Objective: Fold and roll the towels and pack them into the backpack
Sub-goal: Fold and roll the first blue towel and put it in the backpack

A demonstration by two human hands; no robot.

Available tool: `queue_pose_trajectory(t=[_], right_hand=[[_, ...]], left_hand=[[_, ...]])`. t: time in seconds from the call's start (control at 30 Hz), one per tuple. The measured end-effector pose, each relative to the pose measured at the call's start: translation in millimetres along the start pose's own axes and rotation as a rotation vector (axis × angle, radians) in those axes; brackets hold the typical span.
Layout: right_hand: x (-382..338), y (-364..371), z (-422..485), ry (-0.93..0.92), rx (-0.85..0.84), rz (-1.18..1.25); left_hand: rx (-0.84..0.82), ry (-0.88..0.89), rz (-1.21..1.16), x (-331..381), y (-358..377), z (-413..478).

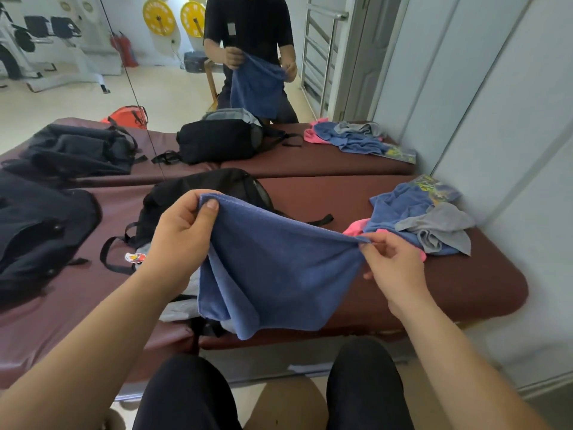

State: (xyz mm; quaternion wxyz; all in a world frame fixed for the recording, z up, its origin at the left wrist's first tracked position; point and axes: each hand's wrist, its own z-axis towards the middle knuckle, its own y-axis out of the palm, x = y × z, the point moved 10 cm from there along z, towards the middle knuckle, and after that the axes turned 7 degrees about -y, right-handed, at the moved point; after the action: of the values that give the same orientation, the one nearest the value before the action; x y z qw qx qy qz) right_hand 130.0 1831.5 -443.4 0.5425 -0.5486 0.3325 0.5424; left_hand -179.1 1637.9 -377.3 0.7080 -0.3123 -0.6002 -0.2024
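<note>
- While the blue terry towel (279, 265) sags, the left hand (183, 234) grips one corner, fingers curled.
- Right hand (393, 262) pinches the other.
- Limp black backpack (217, 190) on padded table (465, 283).

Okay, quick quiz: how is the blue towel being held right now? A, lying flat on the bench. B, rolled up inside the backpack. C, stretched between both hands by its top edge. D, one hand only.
C: the left hand and the right hand each pinch a top corner of the blue towel, which hangs in front of the black backpack.
</note>
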Motion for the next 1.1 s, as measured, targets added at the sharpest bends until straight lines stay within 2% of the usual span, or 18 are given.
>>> queue_pose_trajectory(t=[0.1,0.17,0.27,0.3,0.37,0.5,0.6,0.7,0.73,0.8,0.9,0.97,1.03,1.1], right_hand=[[-42.4,6.3,14.4,-0.124,-0.161,-0.009],[-67.9,12.0,22.5,-0.189,-0.380,-0.192],[-72.4,24.0,17.5,-0.169,-0.788,-0.549],[-70.4,25.2,15.2,-0.162,-0.846,-0.587],[-66.9,23.3,17.1,-0.171,-0.812,-0.559],[-55.1,14.0,23.5,-0.221,-0.609,-0.471],[-56.6,15.6,18.2,-0.430,-0.535,-0.585],[-59.4,19.7,11.3,-0.604,-0.532,-0.736],[-57.0,18.7,12.8,-0.582,-0.532,-0.751],[-43.9,13.1,19.1,-0.389,-0.509,-0.696],[-9.0,0.8,31.1,0.003,-0.408,-0.354],[7.4,-5.5,34.2,0.173,-0.313,-0.167],[9.5,-7.6,34.9,0.212,-0.257,-0.116],[0.2,-6.5,36.5,0.175,-0.257,-0.116]], left_hand=[[0.128,-0.075,-0.022,-15.3,-21.7,11.3],[0.156,-0.112,-0.038,-23.8,-32.5,16.4],[0.116,-0.149,-0.040,-35.6,-33.9,16.3],[0.099,-0.160,-0.027,-40.0,-31.4,14.3],[0.061,-0.177,-0.021,-48.3,-23.9,8.8],[0.022,-0.190,-0.017,-53.9,-16.3,4.8],[-0.003,-0.153,-0.011,-45.2,-14.5,4.1],[-0.050,-0.145,-0.008,-41.3,-9.2,0.4],[-0.060,-0.153,-0.010,-42.2,-7.4,-0.7],[-0.069,-0.162,-0.009,-43.3,-4.9,-2.5],[-0.080,-0.143,-0.005,-39.0,-1.8,-5.1],[-0.100,-0.113,0.016,-32.3,2.1,-7.7],[-0.116,-0.076,0.040,-23.8,5.6,-9.8],[-0.108,-0.041,0.055,-13.8,6.3,-10.0]])
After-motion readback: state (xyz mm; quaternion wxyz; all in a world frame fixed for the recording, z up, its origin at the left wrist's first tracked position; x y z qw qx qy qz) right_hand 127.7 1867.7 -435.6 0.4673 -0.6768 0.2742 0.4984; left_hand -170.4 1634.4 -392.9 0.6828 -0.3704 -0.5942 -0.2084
